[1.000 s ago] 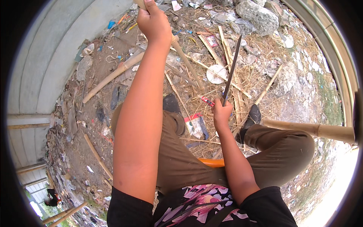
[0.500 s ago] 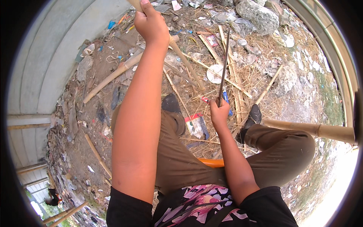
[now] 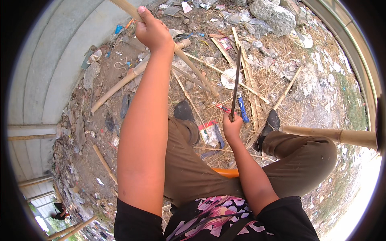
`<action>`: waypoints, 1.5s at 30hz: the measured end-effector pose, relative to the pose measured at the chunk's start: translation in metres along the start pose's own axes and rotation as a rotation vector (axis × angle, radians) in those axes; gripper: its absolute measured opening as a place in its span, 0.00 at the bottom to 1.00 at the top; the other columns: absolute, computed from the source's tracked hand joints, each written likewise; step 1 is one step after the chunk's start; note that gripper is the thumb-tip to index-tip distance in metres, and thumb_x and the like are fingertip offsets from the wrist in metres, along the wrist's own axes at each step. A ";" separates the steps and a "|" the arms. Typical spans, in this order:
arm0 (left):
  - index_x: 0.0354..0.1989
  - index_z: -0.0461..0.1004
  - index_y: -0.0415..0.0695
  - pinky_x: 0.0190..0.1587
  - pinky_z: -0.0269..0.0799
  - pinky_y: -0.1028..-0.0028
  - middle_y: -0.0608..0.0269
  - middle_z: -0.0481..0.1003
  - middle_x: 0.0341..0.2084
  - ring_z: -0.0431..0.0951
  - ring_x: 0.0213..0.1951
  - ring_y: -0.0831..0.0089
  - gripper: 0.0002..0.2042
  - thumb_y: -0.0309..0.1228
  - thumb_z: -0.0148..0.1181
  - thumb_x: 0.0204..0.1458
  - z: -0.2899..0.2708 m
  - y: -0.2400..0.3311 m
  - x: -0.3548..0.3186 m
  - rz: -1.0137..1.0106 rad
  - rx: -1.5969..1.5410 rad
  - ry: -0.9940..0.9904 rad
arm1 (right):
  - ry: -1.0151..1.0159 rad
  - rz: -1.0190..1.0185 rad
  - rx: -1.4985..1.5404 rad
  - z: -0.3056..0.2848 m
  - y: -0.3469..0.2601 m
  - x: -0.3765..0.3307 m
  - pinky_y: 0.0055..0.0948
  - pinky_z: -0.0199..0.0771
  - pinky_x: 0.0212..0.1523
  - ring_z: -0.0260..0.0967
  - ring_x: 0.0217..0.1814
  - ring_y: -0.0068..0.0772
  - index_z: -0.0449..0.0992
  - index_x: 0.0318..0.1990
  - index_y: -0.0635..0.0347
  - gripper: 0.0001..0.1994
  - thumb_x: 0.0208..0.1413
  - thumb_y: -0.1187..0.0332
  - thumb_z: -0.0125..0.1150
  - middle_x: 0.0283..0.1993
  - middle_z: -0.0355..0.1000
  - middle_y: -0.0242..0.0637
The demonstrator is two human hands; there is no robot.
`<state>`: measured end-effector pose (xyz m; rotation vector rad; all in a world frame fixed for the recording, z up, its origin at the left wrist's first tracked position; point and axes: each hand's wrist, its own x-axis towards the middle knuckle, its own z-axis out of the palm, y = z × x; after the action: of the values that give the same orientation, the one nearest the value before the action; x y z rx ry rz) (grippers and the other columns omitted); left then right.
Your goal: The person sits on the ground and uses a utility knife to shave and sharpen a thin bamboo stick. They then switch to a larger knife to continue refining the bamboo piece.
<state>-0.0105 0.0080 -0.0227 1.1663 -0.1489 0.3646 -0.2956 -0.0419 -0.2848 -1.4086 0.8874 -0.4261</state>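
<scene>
The left hand grips a bamboo pole raised high; the right hand is closed round a long dark blade, tip up. A glancing swing could skid toward the knees or left forearm.

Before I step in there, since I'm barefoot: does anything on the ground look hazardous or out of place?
Yes. The dirt ground is littered with split bamboo strips, scraps and wrappers, and a blue-handled tool lies loose by the person's shoe. The right hand holds a long dark blade upright.
</scene>
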 end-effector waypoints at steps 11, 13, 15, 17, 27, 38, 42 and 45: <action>0.21 0.57 0.47 0.14 0.54 0.75 0.71 0.57 0.10 0.58 0.11 0.81 0.27 0.55 0.47 0.66 -0.012 0.002 0.003 0.016 0.086 0.087 | -0.026 0.083 -0.079 0.004 -0.014 0.012 0.40 0.69 0.27 0.70 0.20 0.39 0.75 0.24 0.70 0.16 0.46 0.61 0.63 0.20 0.72 0.44; 0.21 0.57 0.47 0.14 0.54 0.75 0.71 0.57 0.10 0.58 0.11 0.81 0.27 0.54 0.47 0.66 -0.010 0.000 0.001 0.013 0.073 0.070 | -0.061 0.206 -0.072 0.000 0.003 0.008 0.38 0.66 0.24 0.67 0.19 0.35 0.74 0.22 0.69 0.15 0.48 0.62 0.63 0.18 0.69 0.41; 0.21 0.57 0.47 0.14 0.54 0.75 0.71 0.57 0.10 0.58 0.11 0.81 0.27 0.54 0.47 0.66 -0.003 0.000 0.000 -0.011 0.050 0.063 | -0.133 0.490 -0.291 -0.004 0.052 0.005 0.33 0.59 0.17 0.61 0.15 0.25 0.69 0.18 0.65 0.16 0.51 0.65 0.62 0.14 0.62 0.30; 0.24 0.58 0.47 0.17 0.56 0.75 0.71 0.57 0.12 0.58 0.13 0.80 0.25 0.54 0.47 0.67 -0.005 0.006 -0.003 -0.039 0.069 0.050 | -0.152 0.337 -0.480 -0.014 0.055 0.014 0.32 0.59 0.18 0.61 0.15 0.25 0.68 0.17 0.65 0.17 0.52 0.64 0.62 0.14 0.62 0.31; 0.30 0.62 0.43 0.19 0.58 0.74 0.71 0.58 0.13 0.57 0.14 0.80 0.24 0.54 0.47 0.66 -0.008 0.002 0.000 -0.034 0.121 0.084 | -0.090 0.262 -0.567 -0.008 0.048 -0.005 0.45 0.70 0.28 0.73 0.21 0.44 0.76 0.22 0.69 0.17 0.49 0.60 0.62 0.19 0.74 0.46; 0.23 0.59 0.45 0.15 0.55 0.75 0.71 0.60 0.12 0.60 0.13 0.82 0.27 0.54 0.48 0.66 -0.005 -0.005 -0.003 0.041 0.120 0.089 | -0.098 -0.002 -0.312 -0.005 -0.004 -0.010 0.44 0.69 0.29 0.70 0.21 0.46 0.76 0.23 0.69 0.16 0.48 0.62 0.62 0.20 0.74 0.49; 0.22 0.59 0.45 0.16 0.57 0.75 0.70 0.61 0.12 0.60 0.13 0.81 0.27 0.54 0.49 0.66 -0.007 -0.001 0.001 0.026 0.204 0.090 | -0.152 0.345 -0.807 -0.020 0.022 -0.008 0.48 0.77 0.47 0.78 0.44 0.63 0.81 0.34 0.75 0.20 0.43 0.61 0.63 0.37 0.77 0.66; 0.21 0.59 0.44 0.16 0.57 0.75 0.70 0.60 0.11 0.60 0.13 0.81 0.27 0.53 0.49 0.66 0.002 0.001 -0.007 0.052 0.207 0.114 | -0.133 0.363 -0.762 -0.012 -0.010 -0.011 0.45 0.77 0.47 0.78 0.41 0.64 0.80 0.36 0.76 0.21 0.43 0.61 0.63 0.36 0.77 0.66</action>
<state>-0.0168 0.0055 -0.0234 1.3440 -0.0425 0.5008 -0.3086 -0.0434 -0.2714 -1.8765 1.2327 0.3215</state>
